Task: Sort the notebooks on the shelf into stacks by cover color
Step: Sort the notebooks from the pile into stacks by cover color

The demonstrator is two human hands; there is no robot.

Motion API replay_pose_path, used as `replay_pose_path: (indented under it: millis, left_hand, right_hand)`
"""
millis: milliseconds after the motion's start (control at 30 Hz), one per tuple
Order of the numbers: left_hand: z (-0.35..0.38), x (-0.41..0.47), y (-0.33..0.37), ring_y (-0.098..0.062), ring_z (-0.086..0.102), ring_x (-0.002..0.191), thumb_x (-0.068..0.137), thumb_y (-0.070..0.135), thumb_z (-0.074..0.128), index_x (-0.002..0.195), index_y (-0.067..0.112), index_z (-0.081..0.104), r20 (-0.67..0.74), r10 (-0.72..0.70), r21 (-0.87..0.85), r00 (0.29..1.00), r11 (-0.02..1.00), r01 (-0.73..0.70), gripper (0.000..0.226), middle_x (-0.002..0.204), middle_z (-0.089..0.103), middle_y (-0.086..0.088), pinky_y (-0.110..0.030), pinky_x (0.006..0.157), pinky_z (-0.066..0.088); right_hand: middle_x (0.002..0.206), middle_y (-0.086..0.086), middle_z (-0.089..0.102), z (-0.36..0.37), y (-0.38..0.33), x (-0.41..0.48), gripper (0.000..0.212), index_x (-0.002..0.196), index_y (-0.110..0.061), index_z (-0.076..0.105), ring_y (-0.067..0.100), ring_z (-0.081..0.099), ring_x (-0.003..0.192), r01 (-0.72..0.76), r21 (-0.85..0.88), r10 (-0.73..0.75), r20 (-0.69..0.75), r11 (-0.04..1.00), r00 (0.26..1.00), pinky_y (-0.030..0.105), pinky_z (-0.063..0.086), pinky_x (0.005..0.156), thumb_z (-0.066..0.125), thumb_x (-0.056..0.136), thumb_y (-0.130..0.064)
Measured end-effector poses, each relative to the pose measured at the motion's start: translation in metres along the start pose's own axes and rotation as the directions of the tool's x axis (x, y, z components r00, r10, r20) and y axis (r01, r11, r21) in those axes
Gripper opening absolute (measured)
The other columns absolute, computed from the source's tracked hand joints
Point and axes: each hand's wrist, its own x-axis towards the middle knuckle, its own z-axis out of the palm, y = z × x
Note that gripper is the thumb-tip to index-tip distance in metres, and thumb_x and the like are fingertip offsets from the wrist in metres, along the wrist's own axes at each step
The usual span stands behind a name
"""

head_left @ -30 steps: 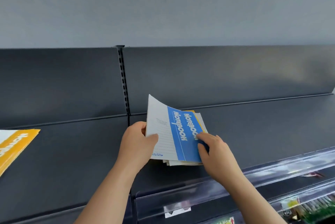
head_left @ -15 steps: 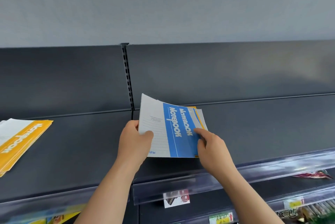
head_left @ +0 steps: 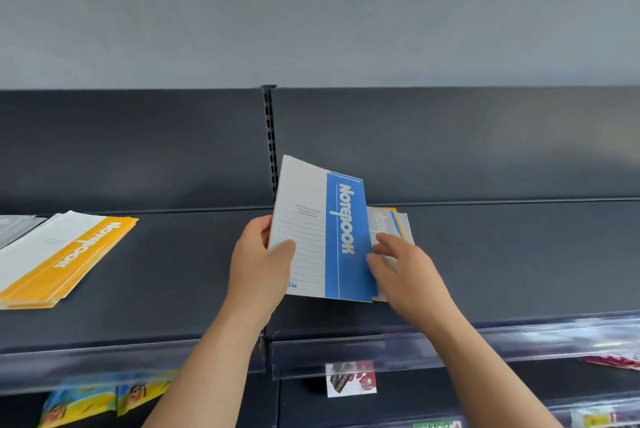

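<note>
Gripping blue notebook, left hand; right hand on pile

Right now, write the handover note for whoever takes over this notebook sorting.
Left hand grips the blue notebook, raised and tilted above the shelf.
Right hand rests open on the mixed pile beneath; grey and yellow covers show there.
Done: a yellow stack lies at the shelf's left, a grey cover beyond it.
Left: place the blue one, then sort the pile.

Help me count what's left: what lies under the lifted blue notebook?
A grey notebook, with yellow and blue edges beneath it. The blue notebook and right hand cover the rest.
</note>
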Motion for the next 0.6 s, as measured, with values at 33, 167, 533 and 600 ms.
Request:
replay_pose_path:
  millis: [33,167,533,600]
  left_hand:
    - [-0.005,0.000,0.000,-0.004,0.064,0.088,0.090,0.003,0.049,0.107,0.026,0.056,-0.008,0.008,-0.021,1.000,1.000,-0.009,0.029,0.098,0.066,0.016,-0.019,0.059,0.049]
    - [-0.034,0.004,0.000,0.000,0.065,0.084,0.090,0.005,0.049,0.097,0.030,0.061,-0.067,0.044,-0.049,0.997,0.998,-0.048,0.028,0.093,0.069,0.018,-0.019,0.060,0.050]
    - [-0.150,0.050,-0.051,-0.011,0.061,0.092,0.093,0.019,0.055,0.113,0.022,0.057,-0.148,0.077,0.271,0.986,0.962,-0.034,0.021,0.108,0.064,0.009,-0.017,0.056,0.046]
    - [-0.167,0.063,-0.067,-0.013,0.061,0.097,0.093,0.021,0.058,0.121,0.021,0.057,-0.117,0.063,0.312,0.991,0.950,-0.024,0.028,0.114,0.064,0.006,-0.016,0.059,0.047]
  right_hand:
    - [0.115,-0.014,0.058,0.003,-0.007,0.001,0.034,0.129,-0.021,0.049,0.009,0.051,0.098,0.015,0.039,-0.015,0.000,0.999,1.000,0.017,0.043,0.066,0.048,0.095,-0.025]
    - [0.092,-0.022,0.058,0.020,-0.038,0.003,0.023,0.112,-0.031,0.052,-0.009,0.054,0.079,0.108,0.161,-0.100,-0.055,0.981,0.993,0.003,0.042,0.056,0.055,0.092,-0.020]
    - [0.113,-0.009,0.057,0.136,-0.111,0.016,0.029,0.117,-0.030,0.049,0.007,0.058,0.100,0.157,0.225,-0.171,0.045,0.962,0.984,0.023,0.054,0.076,0.058,0.091,-0.020]
    - [0.111,-0.007,0.056,0.158,-0.117,0.022,0.028,0.116,-0.028,0.050,0.009,0.058,0.098,0.136,0.158,-0.148,0.063,0.978,0.987,0.025,0.054,0.077,0.059,0.090,-0.021]
